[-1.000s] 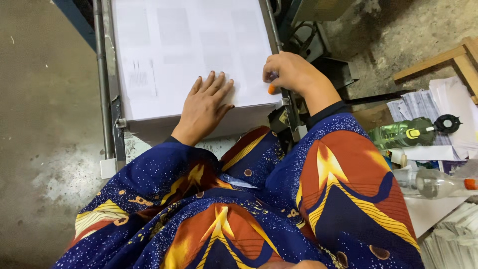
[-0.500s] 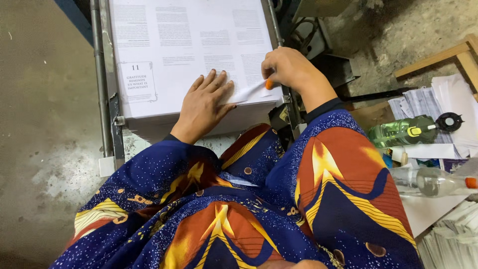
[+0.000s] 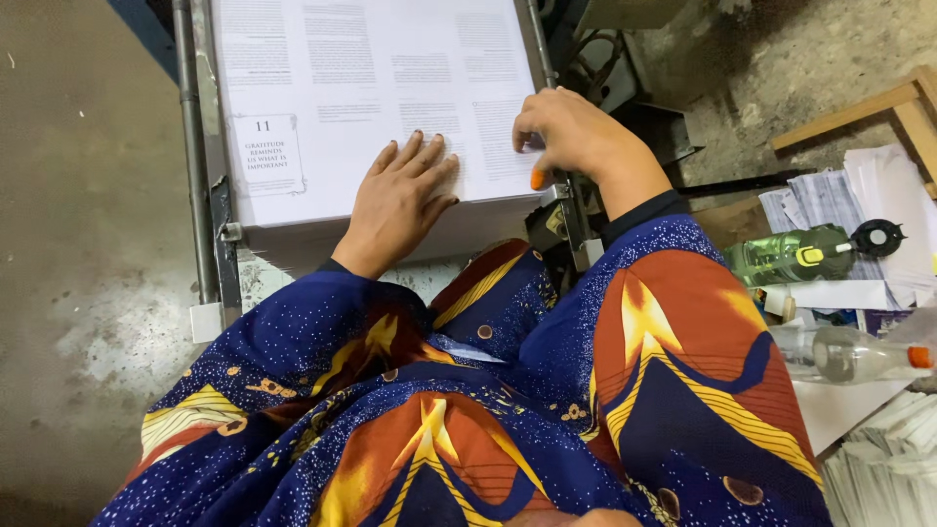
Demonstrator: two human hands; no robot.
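Paper stack (image 3: 371,107): printed sheets, lying flat between two metal rails (image 3: 185,146), right in front of the person. Left hand (image 3: 400,200) flat on the top sheet near the front edge, fingers spread, gripping nothing. Right hand (image 3: 571,137) curled at the stack's right edge, fingertips on the sheet; can't tell if it pinches a sheet. Green bottle (image 3: 791,256) and clear bottle (image 3: 844,353) off to the right, well apart.
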